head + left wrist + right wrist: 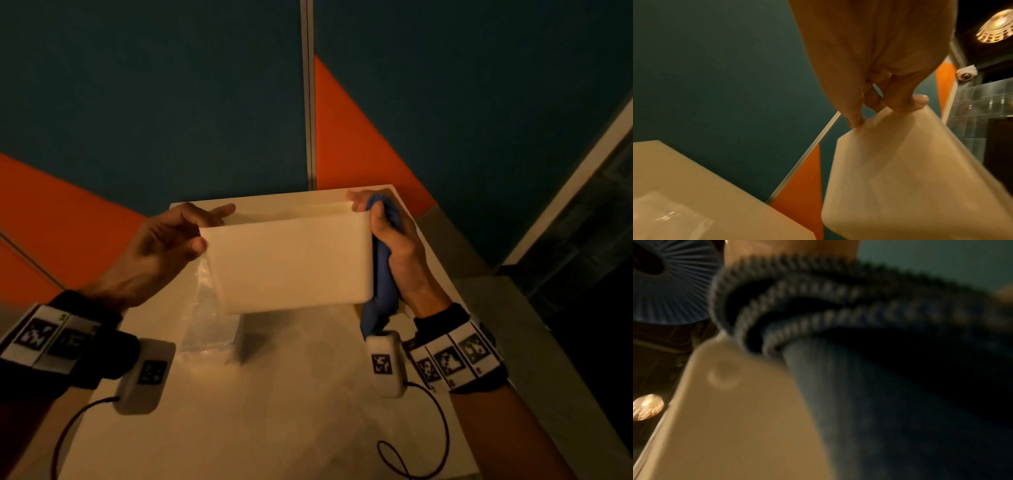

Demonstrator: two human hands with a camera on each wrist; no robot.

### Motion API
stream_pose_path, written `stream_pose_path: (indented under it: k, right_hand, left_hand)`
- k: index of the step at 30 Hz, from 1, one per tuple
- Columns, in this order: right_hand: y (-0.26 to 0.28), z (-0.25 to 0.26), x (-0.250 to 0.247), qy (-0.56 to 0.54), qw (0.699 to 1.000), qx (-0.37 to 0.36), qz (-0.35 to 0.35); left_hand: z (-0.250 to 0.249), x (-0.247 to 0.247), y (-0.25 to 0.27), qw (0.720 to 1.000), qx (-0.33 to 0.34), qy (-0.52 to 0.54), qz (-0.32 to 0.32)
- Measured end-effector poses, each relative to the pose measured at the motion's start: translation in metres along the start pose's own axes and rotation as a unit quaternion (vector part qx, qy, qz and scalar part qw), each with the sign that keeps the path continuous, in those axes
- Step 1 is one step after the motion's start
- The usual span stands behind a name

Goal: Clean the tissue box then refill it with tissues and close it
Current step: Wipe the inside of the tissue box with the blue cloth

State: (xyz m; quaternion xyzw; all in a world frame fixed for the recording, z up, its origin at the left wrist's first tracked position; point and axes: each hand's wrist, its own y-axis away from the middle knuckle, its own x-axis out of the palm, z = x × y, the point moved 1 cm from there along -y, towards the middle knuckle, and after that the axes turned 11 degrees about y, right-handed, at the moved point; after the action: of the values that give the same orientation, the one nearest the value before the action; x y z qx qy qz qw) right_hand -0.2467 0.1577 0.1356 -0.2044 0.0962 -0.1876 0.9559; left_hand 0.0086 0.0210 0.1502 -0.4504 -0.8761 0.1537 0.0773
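We hold the tissue box (291, 260) above the surface (274, 394), long axis running hand to hand; left hand (161, 253) fingers pinch its left end; right hand (394, 246) presses a cloth (382, 270) against its right end.

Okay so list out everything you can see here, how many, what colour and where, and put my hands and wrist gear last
white rectangular plastic tissue box: one, white, held up above the table between both hands
blue cleaning cloth: one, blue, bunched against the box's right end
clear plastic wrapper: one, transparent, lying on the table below the box
white table: one, white, beneath the hands
teal and orange wall panels: teal and orange, behind the table
round ceiling lamp: one, glowing gold, overhead
white dome camera: one, white, high on the wall
left hand: pinches the box's left end
right hand: grips the cloth
wrist cameras: two, white, with black cables
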Motion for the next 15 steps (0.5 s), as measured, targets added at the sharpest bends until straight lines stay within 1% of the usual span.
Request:
stream_pose_path:
  k: [2, 3, 5, 6, 7, 8, 9, 10, 11, 12, 13, 14, 15]
  right_hand:
    - [0.006, 0.003, 0.004, 0.035, 0.999, -0.016, 0.019]
    - [0.008, 0.005, 0.008, 0.056, 0.998, -0.025, 0.027]
    - [0.009, 0.006, 0.015, 0.102, 0.994, -0.036, 0.032]
    - [0.008, 0.006, 0.019, 0.121, 0.992, -0.036, 0.027]
    - [0.006, 0.004, 0.022, 0.138, 0.989, -0.038, 0.024]
    - [0.005, 0.003, 0.027, 0.157, 0.986, -0.046, 0.019]
    - [0.005, 0.002, 0.032, 0.178, 0.982, -0.056, 0.009]
    - [0.005, 0.002, 0.039, 0.198, 0.978, -0.070, -0.004]
    - [0.006, 0.001, 0.046, 0.217, 0.973, -0.078, -0.022]
    - [0.007, 0.000, 0.052, 0.231, 0.969, -0.079, -0.041]
    - [0.008, -0.001, 0.058, 0.241, 0.965, -0.078, -0.064]
    - [0.011, -0.001, 0.063, 0.244, 0.962, -0.081, -0.087]
    - [0.013, -0.001, 0.067, 0.242, 0.960, -0.093, -0.109]
  left_hand:
    - [0.007, -0.007, 0.000, 0.999, -0.017, -0.005, -0.028]
    - [0.009, -0.009, -0.001, 0.999, -0.022, -0.024, -0.037]
    - [0.011, -0.007, -0.004, 0.990, -0.043, -0.128, -0.048]
    - [0.010, -0.002, -0.005, 0.976, -0.053, -0.207, -0.045]
    - [0.007, 0.007, -0.007, 0.955, -0.051, -0.290, -0.035]
    - [0.004, 0.020, -0.008, 0.934, -0.024, -0.356, -0.016]
    - [0.001, 0.036, -0.010, 0.916, 0.019, -0.401, 0.005]
    - [-0.001, 0.053, -0.012, 0.905, 0.056, -0.422, 0.025]
    - [0.000, 0.070, -0.012, 0.901, 0.075, -0.427, 0.029]
    - [0.003, 0.083, -0.013, 0.903, 0.071, -0.424, 0.008]
    - [0.003, 0.092, -0.014, 0.910, 0.060, -0.409, -0.028]
    - [0.003, 0.098, -0.015, 0.919, 0.052, -0.386, -0.062]
    - [0.004, 0.100, -0.015, 0.926, 0.049, -0.365, -0.083]
